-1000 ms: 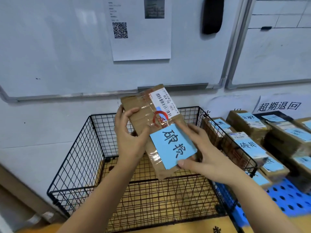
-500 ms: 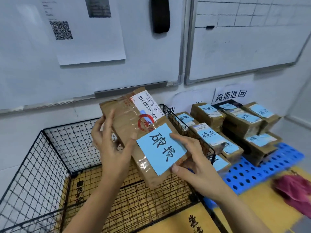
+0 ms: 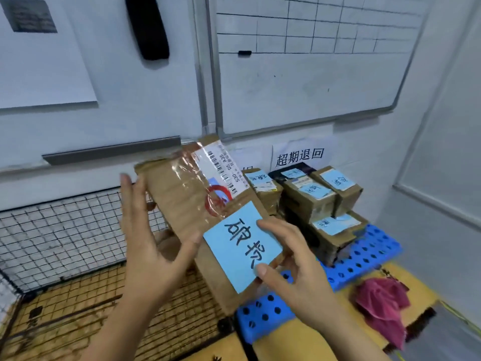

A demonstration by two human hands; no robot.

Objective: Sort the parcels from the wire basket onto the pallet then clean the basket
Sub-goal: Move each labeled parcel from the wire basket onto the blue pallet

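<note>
Your right hand point(image 3: 294, 272) pinches the parcel point(image 3: 182, 201) at its lower corner, thumb on the blue note point(image 3: 242, 246). Your left hand point(image 3: 148, 246) clasps the opposite edge, thumb across the front. The parcel hangs tilted between them, above the wire basket point(image 3: 65, 230)'s right side and the near end of the blue pallet point(image 3: 263, 317).

You look to be mid-sort, carrying this one across. The next move calls for swinging it right, past the pink cloth point(image 3: 380, 300), and setting it flat beside the stacked parcels point(image 3: 312, 196) farther back without toppling them.
</note>
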